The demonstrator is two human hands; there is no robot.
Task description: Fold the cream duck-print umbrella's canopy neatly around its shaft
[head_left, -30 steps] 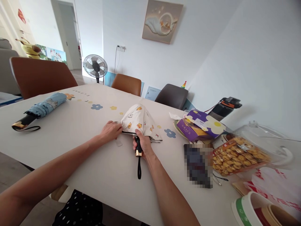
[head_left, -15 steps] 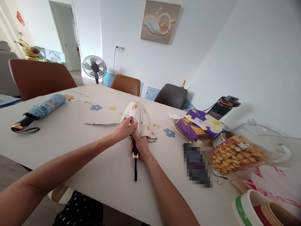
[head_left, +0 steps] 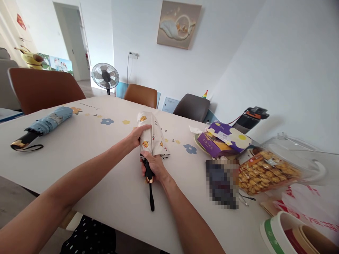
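Note:
A cream folding umbrella (head_left: 153,135) printed with small yellow figures lies on the white table (head_left: 79,151) in front of me. My right hand (head_left: 153,167) is closed round its black handle, whose gold end and black wrist strap (head_left: 151,197) hang toward me. My left hand (head_left: 139,134) is wrapped round the left side of the gathered canopy, pressing the cloth inward. The canopy looks loosely bunched and its far tip points away from me.
A second, light blue folded umbrella (head_left: 45,125) lies at the far left of the table. On the right sit a purple flowered box (head_left: 225,139), a clear tub of snacks (head_left: 267,171), a blurred dark object (head_left: 222,183) and a bowl (head_left: 288,234). Chairs (head_left: 42,88) ring the table.
My left hand moved from the table beside the canopy onto the cloth, gathering it. The spread canopy has been drawn in narrower, and the loose strap seen at left is no longer visible.

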